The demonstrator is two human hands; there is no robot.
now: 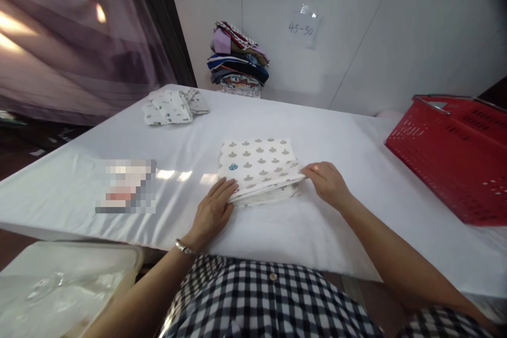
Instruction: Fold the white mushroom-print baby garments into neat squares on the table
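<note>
White patterned cloth (pixel 259 161) at centre is pressed by the left hand (pixel 214 214)! Its right edge is pinched by the right hand (pixel 327 185).

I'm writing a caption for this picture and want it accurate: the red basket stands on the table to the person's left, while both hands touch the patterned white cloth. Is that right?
Not quite: the head view shows the red basket on the table to the person's right. Both the left hand and right hand do touch the patterned white cloth.
</note>
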